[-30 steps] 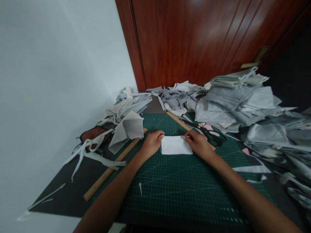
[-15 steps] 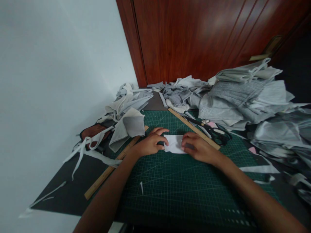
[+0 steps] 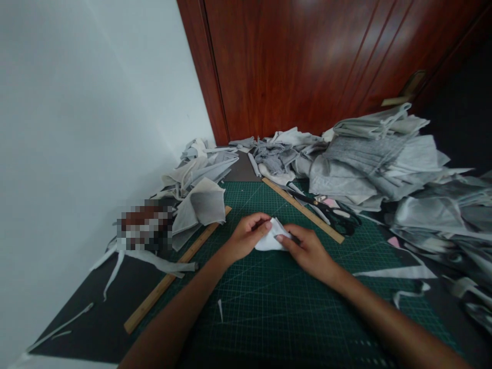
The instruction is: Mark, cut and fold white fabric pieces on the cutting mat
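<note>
A small white piece of fabric (image 3: 272,241) is held between both hands just above the green cutting mat (image 3: 261,297). My left hand (image 3: 249,234) pinches its upper left corner between thumb and fingers. From the other side my right hand (image 3: 305,248) grips it, thumb on top and fingers behind. The cloth looks bent or folded, with its top corner raised. How many layers it has, I cannot tell.
Wooden rulers lie left (image 3: 177,271) and right (image 3: 303,210) of the hands. Black-handled scissors (image 3: 342,218) rest beyond the right ruler. Grey fabric piles (image 3: 357,159) line the back and right. Folded cloth (image 3: 203,202) sits at left, and a thin white scrap (image 3: 220,310) lies in front.
The white fabric was lying flat on the mat under both hands. Now it is lifted and bent, and both hands have closed on it. The camera view has shifted slightly.
</note>
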Motion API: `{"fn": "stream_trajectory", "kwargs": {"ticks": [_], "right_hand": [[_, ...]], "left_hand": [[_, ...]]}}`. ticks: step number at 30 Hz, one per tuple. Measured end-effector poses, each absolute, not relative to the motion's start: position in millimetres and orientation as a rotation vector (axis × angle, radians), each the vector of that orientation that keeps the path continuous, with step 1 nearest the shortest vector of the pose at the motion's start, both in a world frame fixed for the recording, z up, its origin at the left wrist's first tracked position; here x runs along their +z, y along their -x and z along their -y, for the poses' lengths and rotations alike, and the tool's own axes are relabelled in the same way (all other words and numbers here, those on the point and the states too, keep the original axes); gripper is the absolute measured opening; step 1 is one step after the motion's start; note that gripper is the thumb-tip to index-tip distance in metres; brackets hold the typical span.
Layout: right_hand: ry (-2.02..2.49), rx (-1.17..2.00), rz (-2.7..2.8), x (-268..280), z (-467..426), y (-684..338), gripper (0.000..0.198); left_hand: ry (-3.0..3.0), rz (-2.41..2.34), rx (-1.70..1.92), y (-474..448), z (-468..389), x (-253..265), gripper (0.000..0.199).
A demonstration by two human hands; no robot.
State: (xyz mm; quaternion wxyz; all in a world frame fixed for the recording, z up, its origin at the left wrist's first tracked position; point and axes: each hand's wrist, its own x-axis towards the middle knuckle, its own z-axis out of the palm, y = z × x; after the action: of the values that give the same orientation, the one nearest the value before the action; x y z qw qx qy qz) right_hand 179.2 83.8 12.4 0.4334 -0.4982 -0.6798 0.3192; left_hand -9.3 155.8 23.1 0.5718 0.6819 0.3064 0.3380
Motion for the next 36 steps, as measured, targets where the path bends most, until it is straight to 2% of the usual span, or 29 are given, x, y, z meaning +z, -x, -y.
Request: {"fn": "stream_trajectory", "kwargs": {"ticks": [3, 5, 8, 11, 13, 18, 22, 26, 36], "right_hand": [[1.217, 0.968, 1.601, 19.5, -82.0, -180.8, 0.030], [1.204, 1.035, 1.641, 21.3, -82.9, -183.9, 0.031], [1.179, 1.072, 1.633, 20.2, -86.5, -189.8, 0.021], [1.150, 1.098, 1.441, 16.9, -92.1, -196.6, 0.047], [1.137, 1.072, 1.348, 14.8, -96.7, -201.1, 0.048], [1.149, 0.886, 1.270, 8.7, -105.9, -207.1, 0.031], [1.249, 0.782, 1.201, 3.6, -108.6, -206.8, 0.034], [1.254, 0.725, 1.071, 2.2, -110.4, -205.4, 0.042], [1.255, 0.777, 0.857, -2.3, -115.6, -205.8, 0.049]], "left_hand": [[-1.502, -0.666, 0.777, 3.3, -146.3, 24.9, 0.053], [-1.454, -0.723, 0.807, -0.3, -143.7, 22.3, 0.046], [-1.353, -0.800, 0.920, -3.3, -145.1, 16.3, 0.044], [-1.270, -0.869, 1.051, -2.7, -150.6, 12.6, 0.044], [-1.221, -0.924, 1.167, -0.8, -155.1, 11.9, 0.044], [-1.226, -0.992, 1.295, 3.6, -164.0, 10.5, 0.041], [-1.324, -0.981, 1.347, 4.0, -166.5, 7.6, 0.034], [-1.447, -0.971, 1.460, 3.1, -166.4, 4.1, 0.039], [-1.699, -1.058, 1.457, 5.4, -164.4, -8.0, 0.010]]}}
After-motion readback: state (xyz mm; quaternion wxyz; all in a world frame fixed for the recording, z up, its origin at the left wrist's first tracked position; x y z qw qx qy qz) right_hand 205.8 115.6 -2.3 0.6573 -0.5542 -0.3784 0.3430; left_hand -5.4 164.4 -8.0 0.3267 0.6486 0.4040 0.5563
